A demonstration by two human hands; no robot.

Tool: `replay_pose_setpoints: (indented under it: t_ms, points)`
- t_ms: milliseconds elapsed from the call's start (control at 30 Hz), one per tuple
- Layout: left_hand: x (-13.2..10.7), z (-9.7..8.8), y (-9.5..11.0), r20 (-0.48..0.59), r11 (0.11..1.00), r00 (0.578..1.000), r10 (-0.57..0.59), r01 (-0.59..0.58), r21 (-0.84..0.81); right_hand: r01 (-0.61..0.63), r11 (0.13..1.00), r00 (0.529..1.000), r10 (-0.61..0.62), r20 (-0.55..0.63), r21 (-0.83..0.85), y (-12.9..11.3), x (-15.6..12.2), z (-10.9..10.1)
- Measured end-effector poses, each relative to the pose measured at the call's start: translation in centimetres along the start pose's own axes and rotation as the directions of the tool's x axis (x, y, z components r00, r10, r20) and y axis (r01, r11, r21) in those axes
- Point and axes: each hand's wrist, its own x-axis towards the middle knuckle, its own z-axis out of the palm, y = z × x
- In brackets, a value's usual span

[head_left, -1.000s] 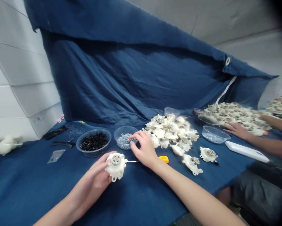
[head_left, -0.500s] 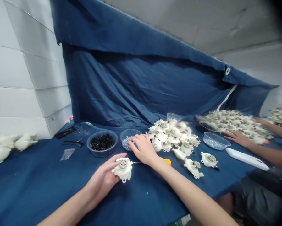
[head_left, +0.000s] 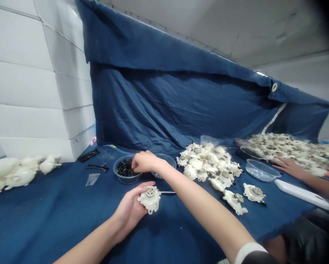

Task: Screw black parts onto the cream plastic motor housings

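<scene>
My left hand (head_left: pixel 130 209) grips a round white plastic housing (head_left: pixel 150 199) with a metal hub, held just above the blue cloth. My right hand (head_left: pixel 142 161) reaches left across it, fingers curled together over the clear bowl of small black parts (head_left: pixel 123 169). What the fingers pinch is hidden. Behind my right wrist sits a clear bowl of small silver screws (head_left: pixel 164 161), partly covered. A screwdriver shaft (head_left: pixel 168 193) pokes out from under my right forearm.
A heap of white housings (head_left: pixel 208 161) lies at centre right, with two loose ones (head_left: pixel 245 198) in front. Another person's hand (head_left: pixel 289 167) rests by a second screw bowl (head_left: pixel 259 169), a larger heap (head_left: pixel 293 148) and a white flat box (head_left: pixel 303 192). More white parts (head_left: pixel 15 174) lie far left.
My right hand left the screw bowl and moved left over the bowl of black parts. The left hand kept its hold on the housing. The camera swung left.
</scene>
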Motion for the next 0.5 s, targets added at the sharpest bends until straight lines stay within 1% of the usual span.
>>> replay_pose_setpoints:
  t_ms: [67, 133, 233, 333, 500]
  points:
    - [0.0, 0.1, 0.0, 0.003, 1.0, 1.0, 0.0, 0.0, -0.002, 0.023, 0.999, 1.0, -0.023, -0.004, 0.05, 0.2, -0.5, 0.0]
    - [0.0, 0.1, 0.0, 0.005, 1.0, 1.0, 0.0, 0.0, 0.0, 0.032, 0.995, 0.999, -0.028, -0.039, 0.096, 0.4, -0.9, 0.3]
    - [-0.1, 0.1, 0.0, 0.006, 1.0, 1.0, 0.008, -0.008, 0.0, 0.05, 0.987, 0.988, -0.027, -0.149, 0.153, 0.6, -1.1, 1.0]
    - [-0.2, -0.1, -0.1, 0.016, 1.0, 1.0, 0.005, -0.005, -0.006, 0.074, 0.971, 0.963, -0.01, -0.269, 0.226, 1.0, -1.5, 1.5]
    - [0.0, -0.2, -0.2, 0.004, 1.0, 1.0, 0.005, -0.005, -0.02, 0.109, 0.918, 0.923, 0.049, -0.382, 0.382, 2.0, -2.8, 2.1]
